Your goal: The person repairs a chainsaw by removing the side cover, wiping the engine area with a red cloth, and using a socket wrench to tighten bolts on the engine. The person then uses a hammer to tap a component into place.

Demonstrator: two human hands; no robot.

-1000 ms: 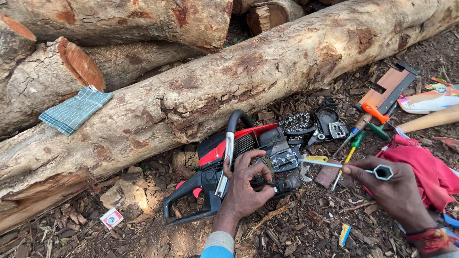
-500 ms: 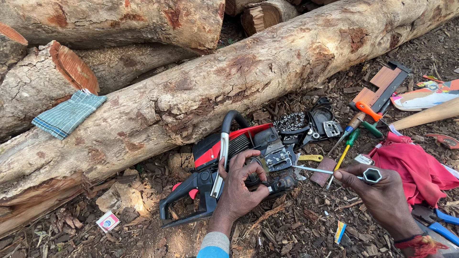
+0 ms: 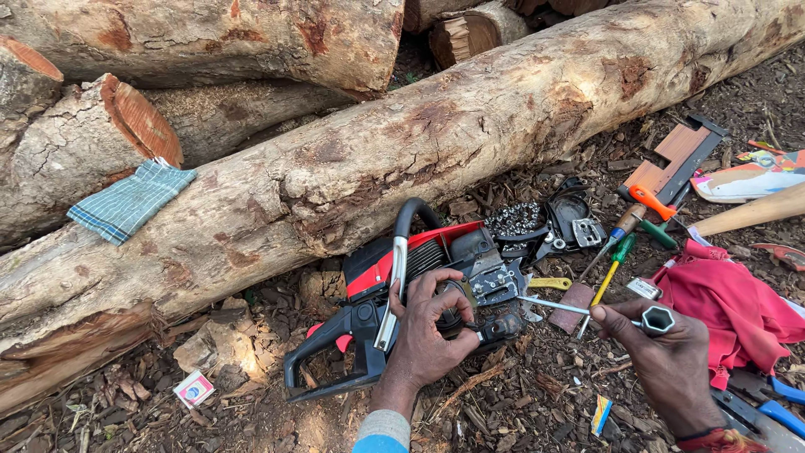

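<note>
while left hand (image 3: 429, 323) steadies chainsaw (image 3: 423, 289), right hand (image 3: 662, 361) holds socket wrench (image 3: 604, 312).

chainsaw (image 3: 419, 289): red-black, lay on its side, cover off, at 6 o'clock below the log.
socket wrench (image 3: 604, 312): slim metal, level, tip at the saw's 3 o'clock.

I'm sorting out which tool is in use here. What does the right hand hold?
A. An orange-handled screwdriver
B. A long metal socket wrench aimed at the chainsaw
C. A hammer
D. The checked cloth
B: the right hand grips a socket wrench, its tip at the chainsaw.
</note>
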